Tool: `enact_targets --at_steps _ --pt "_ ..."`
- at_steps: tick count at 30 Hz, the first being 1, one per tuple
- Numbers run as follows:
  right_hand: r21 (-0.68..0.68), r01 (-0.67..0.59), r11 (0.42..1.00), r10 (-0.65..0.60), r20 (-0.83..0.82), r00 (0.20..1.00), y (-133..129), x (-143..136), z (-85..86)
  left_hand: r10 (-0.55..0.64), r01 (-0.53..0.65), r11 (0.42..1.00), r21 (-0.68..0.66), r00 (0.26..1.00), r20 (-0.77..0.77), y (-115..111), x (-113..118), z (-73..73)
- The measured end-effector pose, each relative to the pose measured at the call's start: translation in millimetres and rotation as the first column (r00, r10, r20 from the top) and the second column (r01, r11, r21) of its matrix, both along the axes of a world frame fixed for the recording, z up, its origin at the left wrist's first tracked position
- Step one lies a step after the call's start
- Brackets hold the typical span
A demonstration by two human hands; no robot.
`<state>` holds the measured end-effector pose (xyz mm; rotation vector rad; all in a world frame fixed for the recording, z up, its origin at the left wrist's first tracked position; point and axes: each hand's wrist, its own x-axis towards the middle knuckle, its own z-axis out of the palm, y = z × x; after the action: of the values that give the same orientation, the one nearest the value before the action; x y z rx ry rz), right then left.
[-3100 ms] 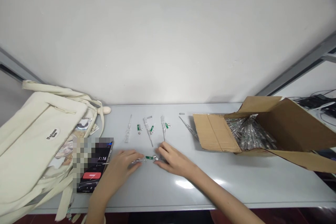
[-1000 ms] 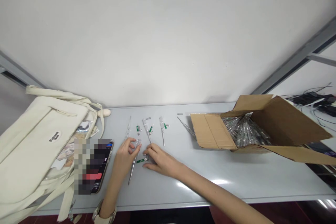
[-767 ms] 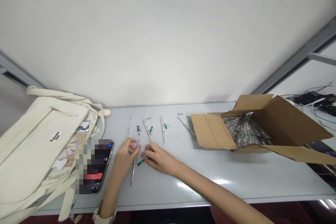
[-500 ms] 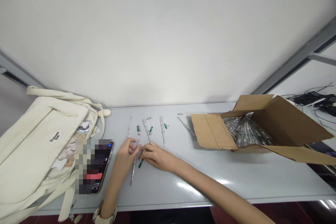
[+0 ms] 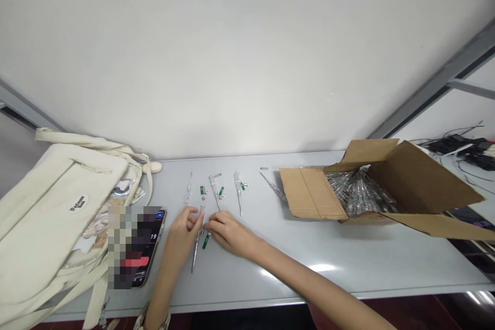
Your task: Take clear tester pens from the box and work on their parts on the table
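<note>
My left hand (image 5: 186, 227) pinches the clear handle of a small screwdriver (image 5: 195, 252), whose metal shaft points toward the table's front edge. Just right of it, my right hand (image 5: 228, 232) has its fingers bent together at the table, beside a green strip (image 5: 206, 241) and a tiny metal part; what its fingertips hold, if anything, is too small to tell. Behind the hands lie a clear tube-like piece (image 5: 188, 191), a green strip (image 5: 202, 190) with small metal bits, and two clear-handled screwdrivers (image 5: 214, 188), (image 5: 237, 191) with green strips beside them.
An open cardboard box (image 5: 313, 193) full of clear screwdrivers stands at the right, with another screwdriver (image 5: 273, 185) by its flap. A cream bag (image 5: 58, 216) and a phone (image 5: 150, 247) are at the left. Black cables (image 5: 460, 149) lie far right.
The view has shifted slightly. My right hand's fingertips have drawn back a little from the screwdriver, and a small metal part now shows between the hands.
</note>
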<state>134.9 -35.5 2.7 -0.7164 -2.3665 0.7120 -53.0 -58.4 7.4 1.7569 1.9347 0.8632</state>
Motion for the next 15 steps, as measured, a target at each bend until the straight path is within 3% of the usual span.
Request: enact_targets --at_steps 7,15 --pt "-0.132 0.135 0.982 -0.141 -0.040 0.989 -2 -18 -6.7 -0.013 0.014 1.000 -0.026 1.000 0.018 -7 0 4.8" --pt "-0.139 0.228 0.964 -0.236 -0.043 0.971 -5 -23 -6.7 -0.025 0.025 0.999 -0.029 0.999 0.026 -8 0 3.0"
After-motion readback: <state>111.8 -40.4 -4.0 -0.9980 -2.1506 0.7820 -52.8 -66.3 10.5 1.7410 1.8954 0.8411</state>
